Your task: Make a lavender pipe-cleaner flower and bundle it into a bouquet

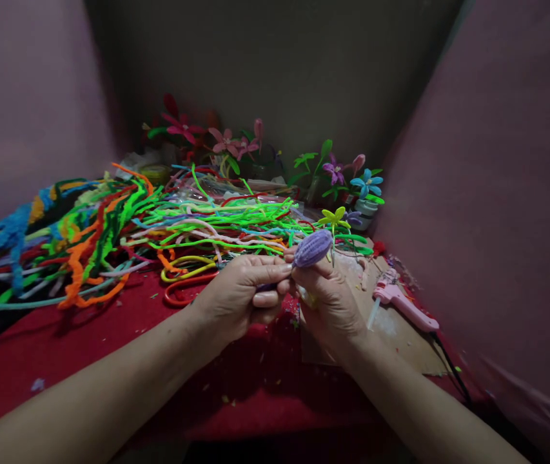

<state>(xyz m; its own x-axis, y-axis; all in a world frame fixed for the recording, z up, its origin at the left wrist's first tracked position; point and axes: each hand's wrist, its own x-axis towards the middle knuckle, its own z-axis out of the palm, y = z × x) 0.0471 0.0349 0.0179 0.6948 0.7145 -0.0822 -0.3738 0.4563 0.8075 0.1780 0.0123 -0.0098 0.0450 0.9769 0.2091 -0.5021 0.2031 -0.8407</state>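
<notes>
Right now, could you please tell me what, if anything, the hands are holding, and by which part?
A fuzzy purple bud, held by its narrow lower end, where the left hand and right hand meet; the exact grip there is partly hidden.

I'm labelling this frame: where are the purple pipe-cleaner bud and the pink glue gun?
Purple pipe-cleaner bud [312, 249], head view: middle of its ribbed side.
Pink glue gun [401, 299], head view: where handle meets body.

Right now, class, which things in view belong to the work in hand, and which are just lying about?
Belonging to the work:
Purple fuzzy bud, held in left hand and right hand
Probably multicoloured fuzzy stems
Probably pink glue gun

Seemingly just about:
Blue flower
Yellow flower
Pale scrap on red cloth
</notes>
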